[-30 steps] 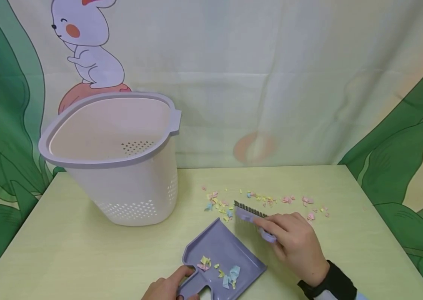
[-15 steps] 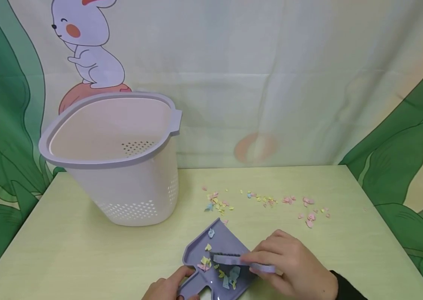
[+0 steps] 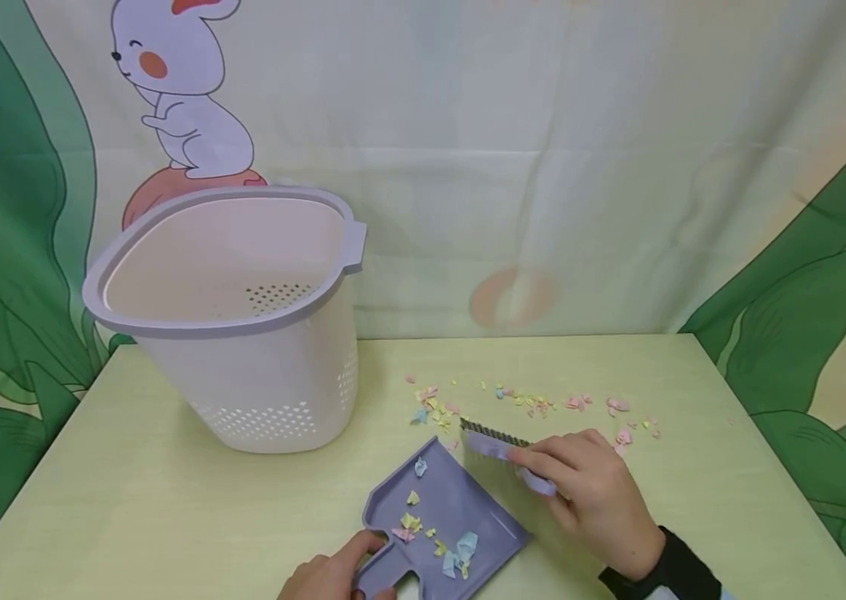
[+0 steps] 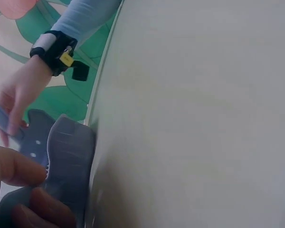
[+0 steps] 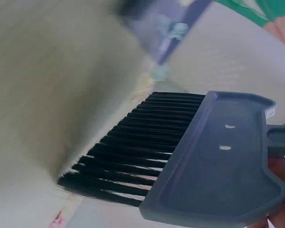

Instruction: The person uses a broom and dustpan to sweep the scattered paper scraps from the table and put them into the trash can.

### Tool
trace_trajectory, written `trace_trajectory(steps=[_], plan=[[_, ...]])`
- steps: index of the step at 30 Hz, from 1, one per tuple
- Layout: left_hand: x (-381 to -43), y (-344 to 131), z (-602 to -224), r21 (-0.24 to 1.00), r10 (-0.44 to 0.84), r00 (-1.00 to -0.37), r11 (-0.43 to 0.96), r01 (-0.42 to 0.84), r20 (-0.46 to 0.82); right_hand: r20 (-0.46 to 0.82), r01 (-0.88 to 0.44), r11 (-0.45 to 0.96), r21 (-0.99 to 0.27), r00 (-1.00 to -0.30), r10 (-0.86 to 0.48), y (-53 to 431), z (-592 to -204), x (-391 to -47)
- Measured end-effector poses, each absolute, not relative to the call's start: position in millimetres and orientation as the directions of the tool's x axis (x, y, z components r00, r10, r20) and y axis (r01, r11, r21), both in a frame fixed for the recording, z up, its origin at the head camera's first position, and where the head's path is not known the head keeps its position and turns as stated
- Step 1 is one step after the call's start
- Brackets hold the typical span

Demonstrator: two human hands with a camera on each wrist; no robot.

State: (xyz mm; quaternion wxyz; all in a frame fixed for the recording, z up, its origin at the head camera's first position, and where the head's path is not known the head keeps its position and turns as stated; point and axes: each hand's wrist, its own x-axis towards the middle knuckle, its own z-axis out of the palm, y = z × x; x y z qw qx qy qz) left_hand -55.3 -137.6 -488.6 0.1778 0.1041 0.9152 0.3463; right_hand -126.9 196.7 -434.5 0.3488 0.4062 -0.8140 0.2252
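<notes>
My left hand (image 3: 332, 575) grips the handle of a purple dustpan (image 3: 460, 500) that lies on the table at the front. Several yellow, pink and blue paper scraps (image 3: 460, 554) are spread in the pan. With my right hand (image 3: 595, 496) I hold a small purple hand brush (image 3: 490, 444) by its handle, just past the pan's far right edge. Its dark bristles (image 5: 137, 147) fill the middle of the right wrist view. Beyond the brush, more paper scraps (image 3: 433, 404) lie in a loose band running right across the table.
A tall white basket (image 3: 265, 375) with a purple rim and punched holes stands at the back left of the pale wooden table (image 3: 167, 508). Behind the table hangs a printed curtain (image 3: 423, 167) with a rabbit and green leaves.
The brush swept over the dustpan and moved back out to its far right side. A blue scrap and a yellow scrap have come into the pan. The left hand stays in place.
</notes>
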Motion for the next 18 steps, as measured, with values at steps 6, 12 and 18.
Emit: trace_trajectory(steps=[6,12,18], plan=[[-56,-138,-483,0.641,0.298,-0.922,0.764,0.076,-0.246,0.656,-0.841,0.537,-0.070,-0.444,-0.610,193,-444,-126],[-56,-138,-481,0.665,0.307,-0.925,0.742,0.085,-0.225,0.608,-0.855,0.507,-0.111,-0.462,-0.646,193,-436,-121],[-56,-138,-480,0.668,0.313,-0.921,0.740,0.083,-0.233,0.655,-0.886,0.365,-0.287,-0.459,-0.600,200,-419,-118]])
